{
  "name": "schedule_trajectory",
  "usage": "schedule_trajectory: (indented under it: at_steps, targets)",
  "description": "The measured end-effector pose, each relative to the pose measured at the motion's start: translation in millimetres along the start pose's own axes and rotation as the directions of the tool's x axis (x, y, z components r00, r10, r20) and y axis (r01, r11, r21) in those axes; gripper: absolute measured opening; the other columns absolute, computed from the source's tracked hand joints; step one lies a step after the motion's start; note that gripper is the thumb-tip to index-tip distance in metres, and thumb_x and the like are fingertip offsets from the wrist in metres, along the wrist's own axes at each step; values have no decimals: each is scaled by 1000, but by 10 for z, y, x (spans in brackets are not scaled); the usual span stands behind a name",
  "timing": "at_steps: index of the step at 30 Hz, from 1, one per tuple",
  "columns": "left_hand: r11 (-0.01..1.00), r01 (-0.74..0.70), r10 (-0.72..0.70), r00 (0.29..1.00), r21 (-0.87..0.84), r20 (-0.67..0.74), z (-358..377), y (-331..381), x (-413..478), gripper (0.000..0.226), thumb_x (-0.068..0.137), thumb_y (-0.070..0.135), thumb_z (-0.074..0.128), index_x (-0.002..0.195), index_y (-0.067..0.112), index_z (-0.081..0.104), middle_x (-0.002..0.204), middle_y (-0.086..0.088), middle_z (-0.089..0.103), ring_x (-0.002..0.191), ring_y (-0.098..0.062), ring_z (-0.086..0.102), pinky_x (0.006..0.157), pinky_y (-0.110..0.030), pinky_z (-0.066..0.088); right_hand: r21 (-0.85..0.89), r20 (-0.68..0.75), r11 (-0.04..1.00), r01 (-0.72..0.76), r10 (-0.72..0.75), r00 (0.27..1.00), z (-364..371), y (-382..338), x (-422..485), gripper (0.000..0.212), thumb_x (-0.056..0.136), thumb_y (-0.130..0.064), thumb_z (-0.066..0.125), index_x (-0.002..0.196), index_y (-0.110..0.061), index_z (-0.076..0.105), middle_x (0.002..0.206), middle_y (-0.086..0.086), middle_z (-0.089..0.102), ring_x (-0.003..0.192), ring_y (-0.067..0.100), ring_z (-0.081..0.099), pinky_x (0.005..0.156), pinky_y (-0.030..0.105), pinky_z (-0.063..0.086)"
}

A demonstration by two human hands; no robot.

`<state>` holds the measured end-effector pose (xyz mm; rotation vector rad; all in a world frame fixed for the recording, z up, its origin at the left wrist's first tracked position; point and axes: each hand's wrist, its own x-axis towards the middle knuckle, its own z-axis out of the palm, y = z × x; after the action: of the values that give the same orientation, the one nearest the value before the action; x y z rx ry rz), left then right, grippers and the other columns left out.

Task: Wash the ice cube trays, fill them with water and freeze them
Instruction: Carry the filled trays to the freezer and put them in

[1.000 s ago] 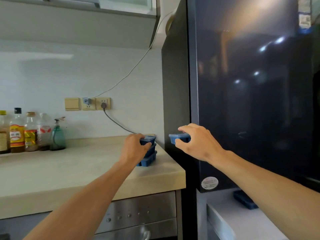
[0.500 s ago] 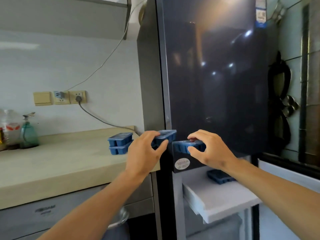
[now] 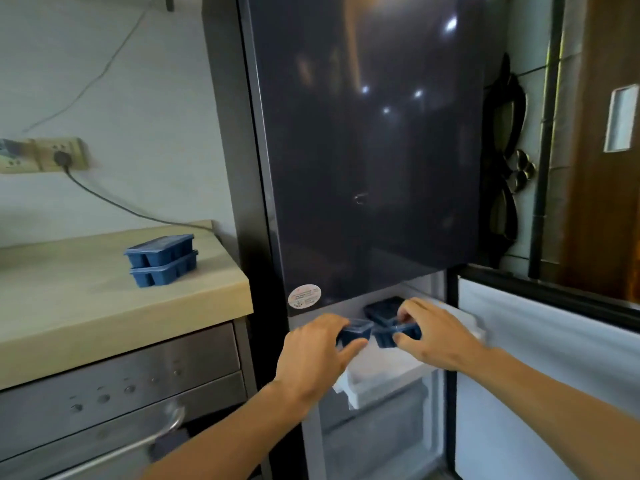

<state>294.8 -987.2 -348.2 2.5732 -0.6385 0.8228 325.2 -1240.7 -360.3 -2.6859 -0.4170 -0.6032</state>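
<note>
No legible text; round sticker (image 3: 304,296) on fridge door (image 3: 374,150) too blurred

Five blue trays in all. Two are stacked near the counter's (image 3: 104,306) right edge, top tray (image 3: 160,249) on bottom tray (image 3: 164,273). Two hands, one tray each: the left hand (image 3: 318,358) grips the left tray (image 3: 353,336), the right hand (image 3: 436,334) the right tray (image 3: 398,336). The fifth tray (image 3: 384,310) lies at the back of the one white drawer (image 3: 381,379). One fridge (image 3: 363,150), one round sticker (image 3: 304,296), one plug (image 3: 62,157).
</note>
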Motion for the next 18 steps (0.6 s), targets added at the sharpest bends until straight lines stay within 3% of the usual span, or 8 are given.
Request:
schedule_trajectory:
  at_steps: [8, 12, 18]
  targets:
    - [983, 124, -153, 962, 139, 227, 862, -56, 441, 36, 93, 61, 54, 94, 25, 57, 99, 6, 63, 85, -21, 62, 73, -38, 51, 11, 182, 997, -78, 75, 980, 490, 561, 272, 37, 72, -67, 46, 89, -35, 38, 96, -11, 42, 71, 10, 50, 60, 29, 39]
    - [970, 195, -229, 932, 146, 279, 1154, -170, 657, 37, 95, 57, 55, 103, 22, 62, 106, 1, 63, 93, -25, 64, 78, -41, 54, 43, 237, 997, -61, 49, 970, 727, 670, 531, 43, 78, -69, 54, 87, -32, 34, 95, -9, 41, 70, 17, 49, 60, 33, 39]
    - [937, 265, -331, 883, 228, 334, 1481, -378, 950, 34, 100, 46, 56, 111, 14, 60, 116, -8, 63, 105, -32, 64, 82, -40, 52, 95, 270, 994, -61, 33, 962, 1051, 819, 940, 40, 85, -57, 62, 90, -29, 36, 100, -4, 41, 71, 16, 47, 57, 31, 34]
